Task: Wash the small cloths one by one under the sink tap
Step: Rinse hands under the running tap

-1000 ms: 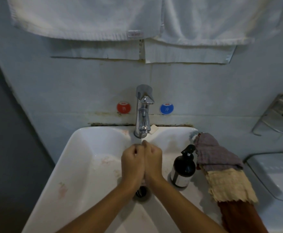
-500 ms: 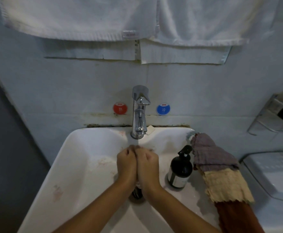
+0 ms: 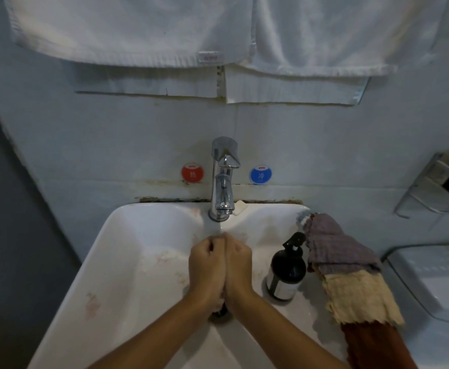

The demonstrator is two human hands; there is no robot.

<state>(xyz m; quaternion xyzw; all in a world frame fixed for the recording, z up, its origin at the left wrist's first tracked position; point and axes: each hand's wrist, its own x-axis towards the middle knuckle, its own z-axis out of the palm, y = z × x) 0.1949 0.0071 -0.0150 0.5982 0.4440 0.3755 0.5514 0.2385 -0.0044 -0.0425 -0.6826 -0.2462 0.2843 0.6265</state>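
I'm over a white sink (image 3: 117,262) against a pale wall. My left hand (image 3: 207,265) and right hand (image 3: 238,262) are fisted and pressed together under the tap (image 3: 223,187). What they clench is hidden; I can't make out a cloth between them. Just right, beside a dark pump bottle (image 3: 287,272), the stacked cloths (image 3: 351,278) drape the rim: grey-purple, cream, rust, the last cut off below.
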